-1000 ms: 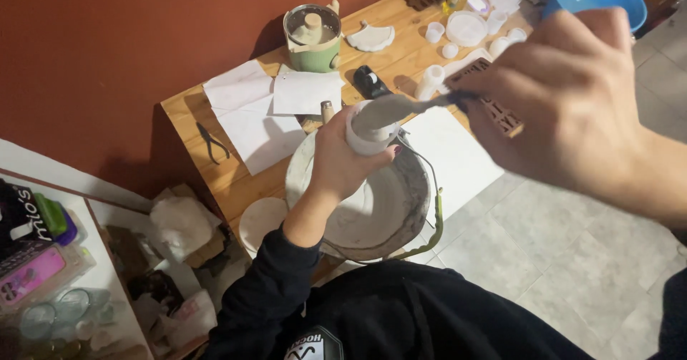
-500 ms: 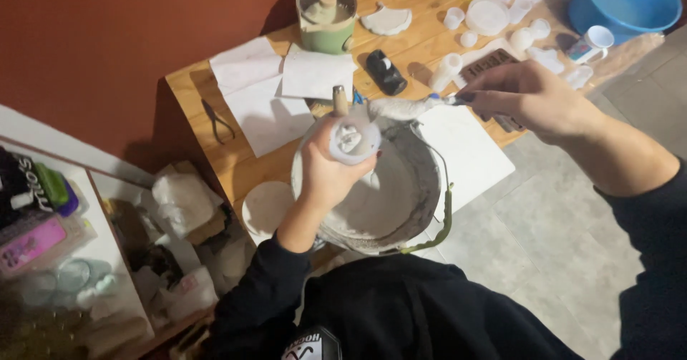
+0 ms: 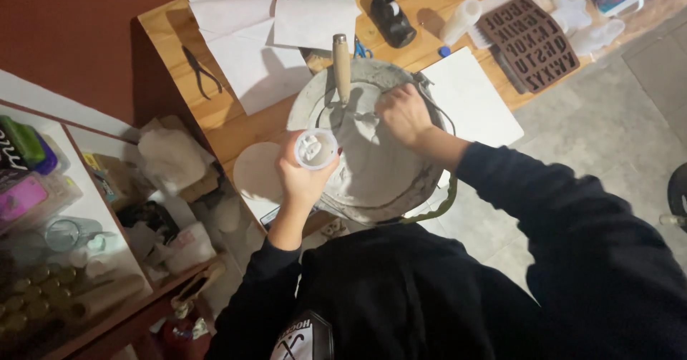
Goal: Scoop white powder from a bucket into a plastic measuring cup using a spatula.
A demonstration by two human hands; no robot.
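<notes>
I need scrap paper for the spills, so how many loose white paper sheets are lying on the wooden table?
3: one sheet at the table's left, by the pliers; one at the top edge; one right of the basin. More may be hidden.

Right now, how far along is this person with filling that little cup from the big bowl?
Done: the wide bowl already holds grey paste, and the small cup has some whitish lumps in it. In hand: the left hand holds the cup over the bowl, while the right hand works a small tool in the paste. Left: the cup is not yet full, and the brown letter mould looks unfilled.
</notes>
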